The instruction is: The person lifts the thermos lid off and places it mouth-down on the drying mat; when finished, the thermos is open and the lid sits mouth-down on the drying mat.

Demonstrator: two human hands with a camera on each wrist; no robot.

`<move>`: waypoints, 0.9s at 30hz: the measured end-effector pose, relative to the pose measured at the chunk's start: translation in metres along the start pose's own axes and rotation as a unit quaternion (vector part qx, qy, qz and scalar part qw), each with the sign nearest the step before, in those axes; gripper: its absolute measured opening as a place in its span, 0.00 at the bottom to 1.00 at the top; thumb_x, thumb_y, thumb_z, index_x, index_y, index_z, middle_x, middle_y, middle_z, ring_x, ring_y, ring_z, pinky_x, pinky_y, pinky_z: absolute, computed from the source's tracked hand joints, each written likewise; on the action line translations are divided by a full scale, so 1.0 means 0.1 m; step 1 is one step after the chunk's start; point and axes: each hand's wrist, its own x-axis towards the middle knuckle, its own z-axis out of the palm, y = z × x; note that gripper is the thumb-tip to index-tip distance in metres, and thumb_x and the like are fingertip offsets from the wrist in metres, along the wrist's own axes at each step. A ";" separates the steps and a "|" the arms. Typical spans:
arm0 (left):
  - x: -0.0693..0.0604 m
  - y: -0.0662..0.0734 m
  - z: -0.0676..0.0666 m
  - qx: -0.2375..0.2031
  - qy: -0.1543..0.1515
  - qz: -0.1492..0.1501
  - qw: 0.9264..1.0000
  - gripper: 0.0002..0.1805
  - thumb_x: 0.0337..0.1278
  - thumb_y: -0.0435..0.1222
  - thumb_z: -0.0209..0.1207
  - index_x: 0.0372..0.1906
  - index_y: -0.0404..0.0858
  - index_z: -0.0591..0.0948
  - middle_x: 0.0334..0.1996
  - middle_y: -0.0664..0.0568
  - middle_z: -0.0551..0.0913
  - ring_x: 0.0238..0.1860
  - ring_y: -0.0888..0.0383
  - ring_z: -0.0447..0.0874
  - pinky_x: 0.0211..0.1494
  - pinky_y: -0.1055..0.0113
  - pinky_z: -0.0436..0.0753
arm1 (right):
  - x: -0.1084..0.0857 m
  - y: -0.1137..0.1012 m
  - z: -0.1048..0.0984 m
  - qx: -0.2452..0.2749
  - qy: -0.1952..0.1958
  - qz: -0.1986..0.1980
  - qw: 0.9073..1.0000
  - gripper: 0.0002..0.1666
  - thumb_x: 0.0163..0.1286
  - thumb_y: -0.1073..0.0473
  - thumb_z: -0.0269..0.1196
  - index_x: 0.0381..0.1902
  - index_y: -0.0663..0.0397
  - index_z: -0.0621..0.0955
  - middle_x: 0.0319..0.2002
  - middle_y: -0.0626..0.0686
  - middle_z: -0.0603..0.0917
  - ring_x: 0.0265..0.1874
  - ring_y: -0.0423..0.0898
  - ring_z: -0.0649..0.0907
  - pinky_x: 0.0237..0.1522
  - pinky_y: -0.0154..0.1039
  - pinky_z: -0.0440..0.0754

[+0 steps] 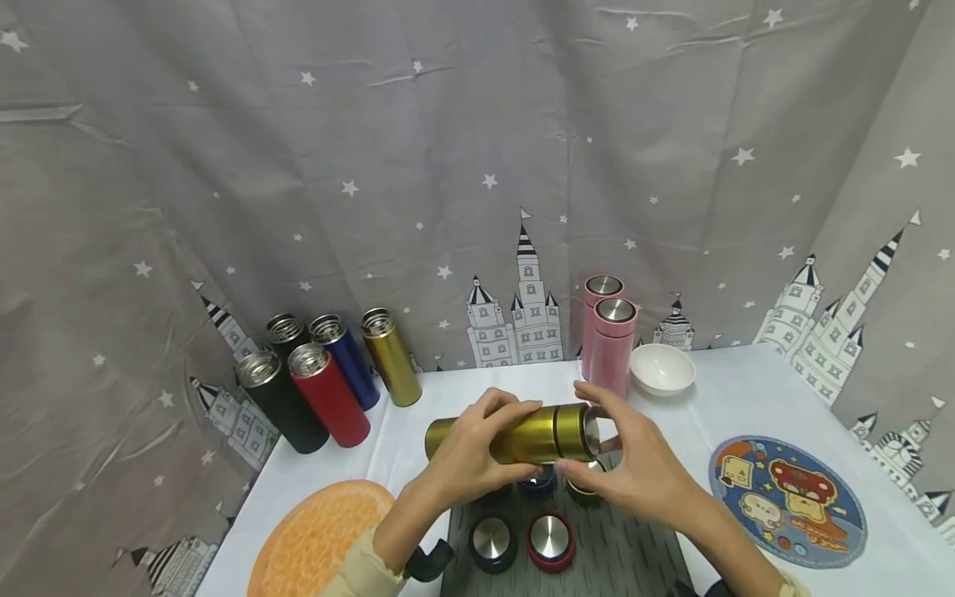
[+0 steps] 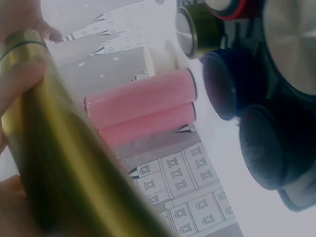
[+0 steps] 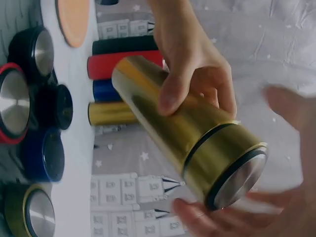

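A gold thermos bottle (image 1: pixel 525 435) lies nearly level in the air above the grey mat, its steel-topped lid (image 3: pixel 236 180) on and pointing right. My left hand (image 1: pixel 477 448) grips its body, thumb below and fingers over the top. Around the lid end is my right hand (image 1: pixel 634 464), fingers spread; in the right wrist view a gap shows between an upper finger and the lid. Whether its thumb touches the lid rim I cannot tell. Below stand loose lids: black (image 1: pixel 492 543), red (image 1: pixel 550 539), blue (image 1: pixel 539 481) and gold (image 1: pixel 585 485).
Lidless bottles stand at the back left: black (image 1: pixel 287 406), red (image 1: pixel 332 398), blue (image 1: pixel 346 365), gold (image 1: pixel 393 361). Two lidded pink bottles (image 1: pixel 612 352) and a white bowl (image 1: pixel 662 370) are behind. An orange round mat (image 1: pixel 321 531) lies left, a blue cartoon mat (image 1: pixel 787 502) right.
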 end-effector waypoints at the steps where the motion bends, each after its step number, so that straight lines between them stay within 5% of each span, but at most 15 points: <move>1: -0.01 0.00 0.01 0.022 0.005 0.007 1.000 0.41 0.39 0.48 0.80 0.65 0.52 0.77 0.51 0.57 0.74 0.46 0.62 0.75 0.48 0.60 0.77 | 0.01 0.00 0.01 0.023 -0.008 0.040 0.999 0.39 0.65 0.49 0.71 0.69 0.53 0.70 0.59 0.57 0.79 0.47 0.49 0.83 0.33 0.40 0.86; 5: -0.04 0.01 0.06 0.098 0.020 0.037 0.994 0.41 0.34 0.48 0.81 0.62 0.51 0.79 0.49 0.55 0.74 0.48 0.59 0.75 0.50 0.57 0.76 | 0.09 0.03 0.06 0.097 -0.057 0.181 0.977 0.30 0.77 0.39 0.52 0.58 0.60 0.75 0.38 0.61 0.83 0.26 0.50 0.86 0.18 0.45 0.84; 7: -0.05 0.01 0.08 0.115 0.022 0.047 0.992 0.41 0.33 0.48 0.82 0.61 0.50 0.79 0.48 0.54 0.74 0.48 0.58 0.76 0.50 0.57 0.76 | 0.12 0.04 0.09 0.108 -0.075 0.210 0.969 0.31 0.77 0.38 0.52 0.53 0.62 0.78 0.32 0.59 0.81 0.19 0.51 0.85 0.15 0.47 0.82; 9: -0.06 0.01 0.09 0.118 0.021 0.050 0.992 0.41 0.32 0.47 0.82 0.61 0.50 0.79 0.48 0.54 0.74 0.49 0.57 0.76 0.51 0.57 0.76 | 0.12 0.05 0.10 0.097 -0.076 0.210 0.970 0.29 0.74 0.38 0.58 0.51 0.60 0.79 0.32 0.57 0.81 0.20 0.50 0.84 0.16 0.46 0.83; 13: -0.07 -0.01 0.06 0.104 0.019 0.036 0.994 0.42 0.33 0.48 0.81 0.62 0.50 0.79 0.49 0.55 0.74 0.47 0.59 0.76 0.48 0.58 0.77 | 0.09 0.06 0.11 0.034 -0.040 0.114 0.992 0.25 0.64 0.46 0.71 0.54 0.52 0.80 0.40 0.52 0.84 0.30 0.45 0.84 0.25 0.39 0.84; 16: -0.08 -0.03 0.02 0.080 0.010 0.016 0.997 0.42 0.36 0.49 0.80 0.63 0.50 0.78 0.49 0.56 0.75 0.44 0.62 0.75 0.44 0.61 0.77 | 0.07 0.06 0.11 -0.009 -0.007 0.017 1.000 0.29 0.57 0.53 0.77 0.56 0.49 0.81 0.47 0.47 0.83 0.37 0.43 0.82 0.31 0.36 0.83; 21: -0.10 -0.04 -0.04 0.021 -0.014 -0.017 1.000 0.41 0.40 0.48 0.79 0.65 0.50 0.77 0.49 0.58 0.75 0.42 0.64 0.75 0.43 0.66 0.79 | 0.05 0.06 0.13 -0.031 0.010 -0.092 0.995 0.36 0.48 0.65 0.81 0.57 0.48 0.81 0.54 0.46 0.80 0.46 0.44 0.81 0.37 0.38 0.85; 27: -0.12 -0.03 -0.14 -0.050 -0.054 -0.047 0.996 0.40 0.42 0.48 0.78 0.66 0.54 0.76 0.50 0.62 0.75 0.44 0.65 0.75 0.44 0.67 0.79 | 0.05 0.03 0.16 -0.050 0.006 -0.158 0.986 0.41 0.41 0.72 0.81 0.57 0.49 0.82 0.57 0.47 0.78 0.54 0.47 0.81 0.52 0.39 0.81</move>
